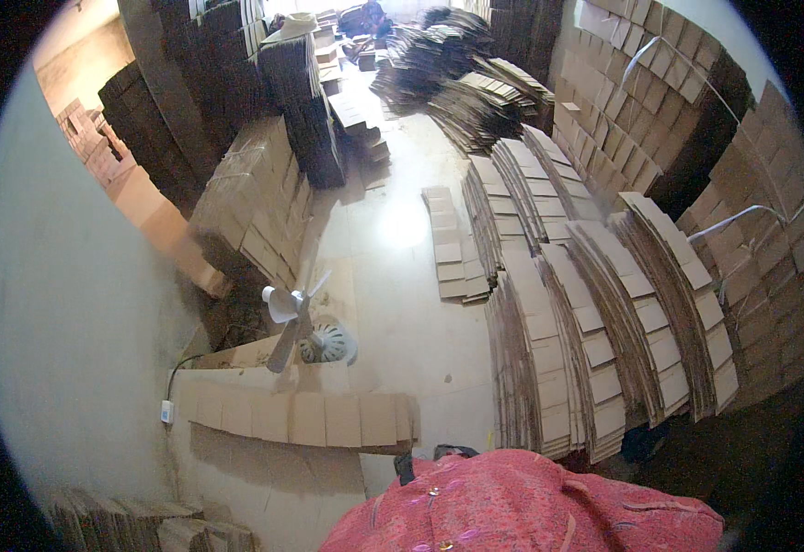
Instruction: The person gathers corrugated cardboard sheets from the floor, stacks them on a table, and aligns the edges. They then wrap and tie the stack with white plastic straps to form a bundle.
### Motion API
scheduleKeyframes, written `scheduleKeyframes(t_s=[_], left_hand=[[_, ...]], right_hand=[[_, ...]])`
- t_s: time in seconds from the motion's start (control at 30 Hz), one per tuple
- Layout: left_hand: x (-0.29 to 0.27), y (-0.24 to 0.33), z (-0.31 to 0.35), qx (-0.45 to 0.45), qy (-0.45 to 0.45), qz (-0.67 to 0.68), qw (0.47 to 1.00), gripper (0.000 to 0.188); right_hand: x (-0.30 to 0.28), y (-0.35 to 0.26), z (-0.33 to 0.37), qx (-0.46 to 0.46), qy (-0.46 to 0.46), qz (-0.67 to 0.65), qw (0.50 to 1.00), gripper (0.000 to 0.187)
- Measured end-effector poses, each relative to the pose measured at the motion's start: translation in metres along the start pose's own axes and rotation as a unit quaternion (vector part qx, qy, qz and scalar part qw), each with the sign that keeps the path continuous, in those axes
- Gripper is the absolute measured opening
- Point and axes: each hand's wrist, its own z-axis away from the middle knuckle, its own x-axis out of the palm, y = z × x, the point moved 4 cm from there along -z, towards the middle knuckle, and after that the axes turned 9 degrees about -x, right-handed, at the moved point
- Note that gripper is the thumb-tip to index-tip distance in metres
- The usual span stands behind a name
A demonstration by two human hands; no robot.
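Note:
Neither of my hands shows in the head view. At the bottom edge only my red patterned clothing [522,506] is visible. Right in front of me stand leaning rows of flattened cardboard box blanks [604,340], fanned out on the floor. A flat strip of joined cardboard panels [301,419] lies to my left on the floor.
A small floor fan with white blades [296,317] stands left of centre, its cable running to a wall socket [166,412]. Tied cardboard bundles [255,202] and tall stacks [660,101] line both sides. More piles [457,64] fill the far end. A pale wall [80,331] is at the left.

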Motion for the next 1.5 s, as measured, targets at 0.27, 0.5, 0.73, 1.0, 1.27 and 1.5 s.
scheduleKeyframes(t_s=[0.27, 0.5, 0.73, 1.0, 1.27, 1.5], left_hand=[[0.003, 0.026, -0.021, -0.026, -0.024, -0.029, 0.999, 0.031], [0.040, 0.055, -0.051, -0.068, -0.056, -0.067, 0.994, 0.031], [0.085, 0.104, -0.076, -0.116, -0.066, -0.087, 0.987, 0.032], [0.116, 0.168, -0.109, -0.124, -0.054, -0.089, 0.987, 0.032], [0.109, 0.209, -0.145, -0.141, -0.048, -0.059, 0.987, 0.033], [0.076, 0.263, -0.193, -0.151, -0.047, -0.058, 0.986, 0.033]], right_hand=[[0.073, -0.127, -0.002, -0.134, -0.069, 0.027, 0.988, 0.023], [0.003, -0.111, -0.012, -0.111, -0.013, 0.018, 0.994, 0.024], [-0.075, -0.126, -0.030, -0.082, 0.001, -0.010, 0.997, 0.025], [-0.154, -0.098, -0.088, -0.047, -0.002, 0.103, 0.994, 0.036], [-0.140, -0.148, -0.140, -0.073, 0.006, 0.080, 0.994, 0.032], [-0.122, -0.246, -0.173, -0.063, 0.016, 0.000, 0.998, 0.035]])
